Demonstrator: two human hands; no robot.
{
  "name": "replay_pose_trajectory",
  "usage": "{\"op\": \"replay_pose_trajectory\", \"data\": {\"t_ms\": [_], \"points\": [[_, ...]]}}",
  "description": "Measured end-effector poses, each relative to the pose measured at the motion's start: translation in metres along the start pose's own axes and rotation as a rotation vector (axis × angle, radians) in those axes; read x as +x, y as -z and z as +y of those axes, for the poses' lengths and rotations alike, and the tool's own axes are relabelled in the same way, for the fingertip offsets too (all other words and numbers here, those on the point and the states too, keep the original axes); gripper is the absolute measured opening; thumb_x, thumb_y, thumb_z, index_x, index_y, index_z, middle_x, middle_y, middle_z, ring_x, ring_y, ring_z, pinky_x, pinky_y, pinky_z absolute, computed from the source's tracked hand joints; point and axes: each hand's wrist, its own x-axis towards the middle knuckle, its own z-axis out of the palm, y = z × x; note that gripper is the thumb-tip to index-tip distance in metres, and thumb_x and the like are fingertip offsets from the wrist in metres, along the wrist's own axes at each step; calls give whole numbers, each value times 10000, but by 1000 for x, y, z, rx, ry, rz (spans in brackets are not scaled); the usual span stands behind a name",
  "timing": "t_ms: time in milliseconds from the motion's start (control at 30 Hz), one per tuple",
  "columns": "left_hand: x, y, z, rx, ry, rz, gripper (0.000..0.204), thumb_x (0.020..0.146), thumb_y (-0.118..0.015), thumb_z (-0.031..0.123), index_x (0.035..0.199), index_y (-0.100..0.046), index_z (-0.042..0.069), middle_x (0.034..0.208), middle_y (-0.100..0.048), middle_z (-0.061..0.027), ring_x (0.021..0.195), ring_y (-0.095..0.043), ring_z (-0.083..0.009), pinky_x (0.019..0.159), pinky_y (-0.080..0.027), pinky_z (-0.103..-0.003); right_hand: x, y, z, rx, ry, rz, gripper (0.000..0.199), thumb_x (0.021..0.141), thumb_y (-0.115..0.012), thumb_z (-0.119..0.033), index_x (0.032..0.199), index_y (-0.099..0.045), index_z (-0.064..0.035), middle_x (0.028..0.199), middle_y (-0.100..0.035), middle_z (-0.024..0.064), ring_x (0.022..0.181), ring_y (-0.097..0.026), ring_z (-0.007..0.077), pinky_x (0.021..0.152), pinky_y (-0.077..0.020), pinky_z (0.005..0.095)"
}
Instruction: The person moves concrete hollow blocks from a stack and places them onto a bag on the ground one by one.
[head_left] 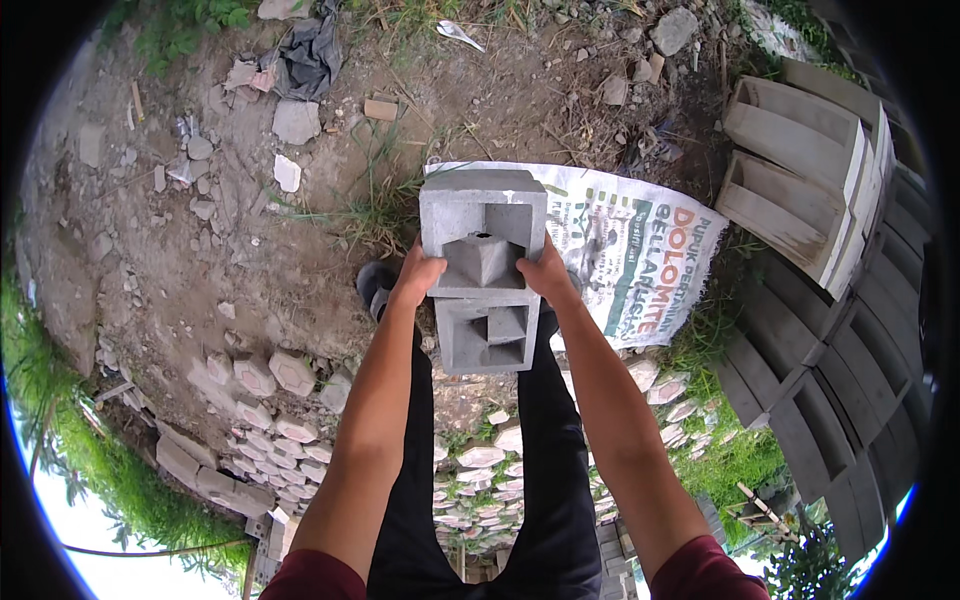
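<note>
Both my hands grip a grey concrete ventilation block (460, 217) with angular hollows, one at each side. My left hand (418, 275) has its thumb over the block's left edge. On the opposite edge, the thumb of my right hand (547, 272) presses the face. The fingers behind the block are hidden. A second grey ventilation block (455, 338) of similar pattern lies against the near side of the first, between my legs. Under and beside the held block spreads a white printed sack (610, 250); whether the block rests on it or hangs just above, I cannot tell.
Pale concrete moulded pieces (790, 130) lean at the right, beside a stack of grey blocks (800, 420). Stones (297, 121) and a dark crumpled sheet (308, 58) lie on the bare soil (240, 220). Hexagonal pavers (292, 372) and grass are near my feet.
</note>
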Motion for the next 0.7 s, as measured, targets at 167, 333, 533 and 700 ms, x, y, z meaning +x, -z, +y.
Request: {"op": "replay_pose_trajectory", "data": {"t_ms": [167,333,533,700], "points": [[-4,-12,6,3,35,34,698,650,-539,-22,1339,-432,15,1159,-578,-101,1048,-529,-220,894,-414,-333,-2,4,6,-11,18,27,894,697,-614,-189,1459,-199,26,1200,-566,302,1152,-542,411,982,-430,396],[-7,-3,3,-12,20,6,695,664,-543,-17,1348,-425,23,1160,-578,-96,1047,-528,-211,899,-415,-329,-2,1,-1,-65,14,21,877,701,-620,-187,1456,-220,11,1183,-578,298,1140,-550,413,975,-434,401],[-6,-2,-2,-60,-14,-30,696,685,-543,-10,1366,-403,26,1158,-566,-84,1015,-520,-199,874,-421,-325,-7,5,-9,-12,39,5,882,697,-638,-162,1456,-221,7,1154,-594,297,1105,-574,412,943,-454,401],[-5,2,-3,-71,22,-52,747,685,-519,-31,1408,-350,48,1183,-551,-85,1042,-515,-204,892,-410,-315,-4,5,-10,-47,27,-4,862,701,-637,-153,1451,-241,3,1160,-594,293,1093,-585,402,935,-459,394]]}}
